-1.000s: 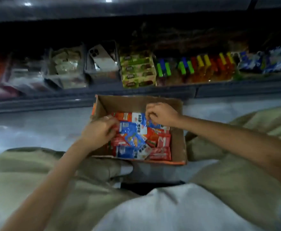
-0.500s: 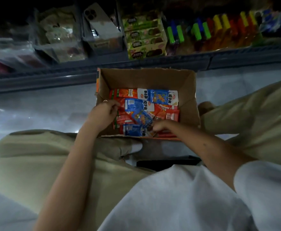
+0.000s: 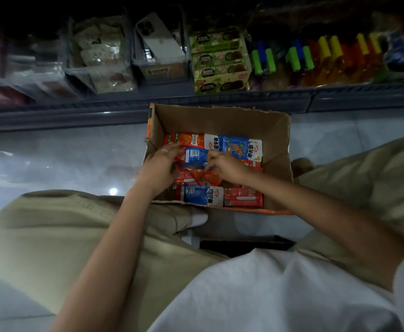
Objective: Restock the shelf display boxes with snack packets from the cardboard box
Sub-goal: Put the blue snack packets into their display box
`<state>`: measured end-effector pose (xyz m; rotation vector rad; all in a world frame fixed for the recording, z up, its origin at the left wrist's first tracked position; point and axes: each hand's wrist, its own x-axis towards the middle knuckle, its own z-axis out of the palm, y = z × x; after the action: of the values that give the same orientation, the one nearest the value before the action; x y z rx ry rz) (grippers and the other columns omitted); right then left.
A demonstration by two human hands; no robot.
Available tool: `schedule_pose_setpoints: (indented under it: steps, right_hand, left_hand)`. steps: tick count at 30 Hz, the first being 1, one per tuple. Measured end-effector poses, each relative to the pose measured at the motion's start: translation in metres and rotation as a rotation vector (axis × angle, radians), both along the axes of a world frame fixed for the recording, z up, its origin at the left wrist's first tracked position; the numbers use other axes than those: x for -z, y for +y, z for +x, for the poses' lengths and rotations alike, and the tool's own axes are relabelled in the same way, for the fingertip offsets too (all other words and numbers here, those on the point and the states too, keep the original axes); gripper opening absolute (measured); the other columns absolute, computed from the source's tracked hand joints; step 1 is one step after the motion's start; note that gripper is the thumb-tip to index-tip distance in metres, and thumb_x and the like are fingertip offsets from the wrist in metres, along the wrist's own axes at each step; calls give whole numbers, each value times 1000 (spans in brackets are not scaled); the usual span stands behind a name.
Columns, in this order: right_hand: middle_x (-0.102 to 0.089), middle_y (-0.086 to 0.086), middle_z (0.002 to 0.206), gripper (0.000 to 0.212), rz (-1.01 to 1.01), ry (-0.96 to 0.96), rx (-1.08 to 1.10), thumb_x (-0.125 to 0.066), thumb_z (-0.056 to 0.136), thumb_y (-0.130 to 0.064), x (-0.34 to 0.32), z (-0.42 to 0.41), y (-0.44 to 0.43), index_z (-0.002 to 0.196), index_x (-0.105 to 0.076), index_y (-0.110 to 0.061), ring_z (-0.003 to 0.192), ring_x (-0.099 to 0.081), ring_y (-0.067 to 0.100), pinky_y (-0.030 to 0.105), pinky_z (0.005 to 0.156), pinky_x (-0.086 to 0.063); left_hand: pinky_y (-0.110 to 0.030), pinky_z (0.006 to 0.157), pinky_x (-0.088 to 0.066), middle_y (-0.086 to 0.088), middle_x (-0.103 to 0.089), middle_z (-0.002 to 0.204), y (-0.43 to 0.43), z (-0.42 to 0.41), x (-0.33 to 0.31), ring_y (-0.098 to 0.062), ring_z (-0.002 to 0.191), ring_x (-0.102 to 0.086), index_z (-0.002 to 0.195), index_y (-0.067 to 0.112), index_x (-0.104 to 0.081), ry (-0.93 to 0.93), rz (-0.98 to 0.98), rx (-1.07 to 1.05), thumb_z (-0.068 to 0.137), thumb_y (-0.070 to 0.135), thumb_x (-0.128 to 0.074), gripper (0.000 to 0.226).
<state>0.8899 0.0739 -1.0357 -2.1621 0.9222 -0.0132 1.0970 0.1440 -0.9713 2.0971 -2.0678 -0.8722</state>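
On the pale tiled floor (image 3: 52,161), open brown cardboard box (image 3: 220,121): left hand (image 3: 159,166) curled round red and blue foil snack packets (image 3: 195,156) by its left wall, right hand (image 3: 228,167) pinching the same bunch mid-box. Beyond, clear plastic display boxes (image 3: 100,68) at the front edge of the grey shelf (image 3: 196,101).

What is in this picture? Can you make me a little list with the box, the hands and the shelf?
Box: open cardboard box on the floor in front of the seated person
Inside: red and blue snack packets
Left hand: grips a bunch of packets
Right hand: pinches a packet beside it
Shelf: phone in a clear bin, green snack boxes
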Motion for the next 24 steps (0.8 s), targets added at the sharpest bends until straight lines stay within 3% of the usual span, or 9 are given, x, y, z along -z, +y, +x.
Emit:
schedule_pose_setpoints:
  steps: [3,6,8,10,13,16,18,20,24]
  right_hand:
    - [-50,-8,91,32,102,-211,29,-53,83,12,-35,8,-11,83,-74,-13,80,-52,8,15,64,-38]
    - [-52,-9,88,34,222,-426,144,-56,82,13,-55,16,-18,81,-73,-16,84,-56,17,29,71,-46]
    - [-56,-8,88,25,254,-525,287,-59,85,8,-56,21,-20,86,-71,-14,86,-57,13,27,78,-48]
    - [-57,-7,94,18,360,-540,519,-55,90,1,-49,25,-21,98,-66,-10,95,-56,14,24,84,-47]
    - [-53,5,121,33,597,-235,673,-50,96,-10,-24,22,-19,128,-47,-6,115,-51,24,30,91,-44]
    - [-46,16,136,36,683,269,327,-45,98,-13,11,7,-7,133,-45,-2,124,-47,32,37,99,-41]
    - [-48,15,136,39,666,523,122,-46,98,-20,31,-2,5,132,-47,-3,121,-49,30,35,93,-42]
    - [-50,12,133,42,670,638,94,-50,96,-24,49,-8,17,133,-47,-6,117,-51,27,30,87,-41]
    - [-45,13,133,53,615,772,110,-60,86,-21,73,-6,33,134,-42,-8,116,-48,27,34,93,-42]
  left_hand:
    - [-41,114,-26,-3,-35,150,-4,-2,2,-22,140,-29,141,17,-40,13,8,0,81,18,-71,67]
    - [-39,88,-46,-11,-60,122,-5,-5,-2,-30,109,-57,126,15,-52,89,34,-101,89,21,-63,40]
    - [-38,76,-46,-15,-65,108,-5,-7,-6,-35,97,-60,123,12,-52,86,26,-155,92,21,-57,32]
    - [-39,75,-44,-17,-64,109,-5,-5,-8,-38,97,-60,128,13,-46,4,9,-175,94,19,-54,36]
    - [-39,74,-44,-17,-63,114,-4,2,-9,-39,97,-60,137,19,-35,-39,-40,-275,94,16,-53,47]
    - [-36,68,-39,-16,-63,114,-3,6,-13,-39,94,-61,139,23,-31,-26,-116,-384,92,11,-53,54]
    - [-34,66,-36,-15,-61,117,-4,6,-15,-39,95,-60,136,22,-36,-37,-137,-436,92,7,-52,49]
    - [-33,67,-36,-13,-57,124,-5,8,-15,-38,100,-58,129,20,-46,-49,-138,-434,92,5,-50,40]
    - [-29,70,-41,-9,-50,132,-7,13,-8,-30,105,-58,115,16,-60,5,-131,-418,94,9,-51,25]
